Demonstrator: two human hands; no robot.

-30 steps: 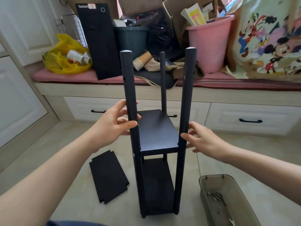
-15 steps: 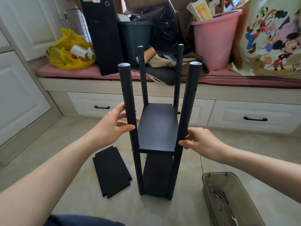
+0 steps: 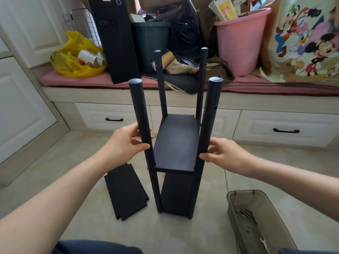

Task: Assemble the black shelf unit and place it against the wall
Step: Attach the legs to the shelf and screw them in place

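Four poles point(image 3: 140, 116); two fitted shelf boards point(image 3: 176, 142); one loose board point(image 3: 126, 191); one tray point(image 3: 242, 191); one pink bucket point(image 3: 238, 43); one yellow bag point(image 3: 77, 50).

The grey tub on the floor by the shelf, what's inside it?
Inside the grey tub lies a small heap of metal screws and a pale piece I cannot identify. The tub's near end runs out of the picture, so anything there is unseen.

The black shelf unit point(image 3: 176, 143) stands upright at the centre of the frame. It has four round posts with open tops, joined by two flat boards, one midway up and one near the bottom. The left hand point(image 3: 124, 143) grips its front left post and the right hand point(image 3: 223, 153) pinches the front right one. A loose black shelf board point(image 3: 126, 191) with notched corners lies flat just beside it, at lower left.
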